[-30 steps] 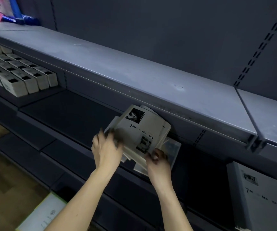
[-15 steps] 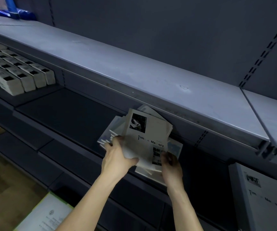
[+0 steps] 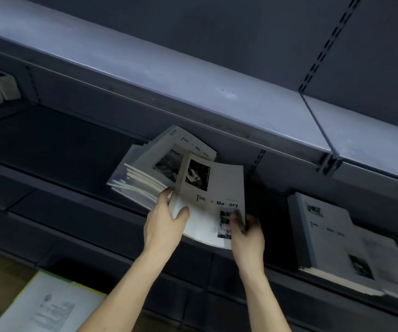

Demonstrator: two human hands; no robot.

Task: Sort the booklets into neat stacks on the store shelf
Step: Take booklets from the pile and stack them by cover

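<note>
Left hand and right hand each in a closed grip on the lower corners of the top booklet, lifted just right of the fanned booklet pile on the dark shelf. Neat stack farther right of the pile.

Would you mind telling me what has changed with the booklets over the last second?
The top booklet has been pulled off the loose pile toward the person, uncovering another cover beneath; the left hand shifted from the pile to its left edge. The right hand still pinches its lower corner. The stack at right is unmoved.
</note>
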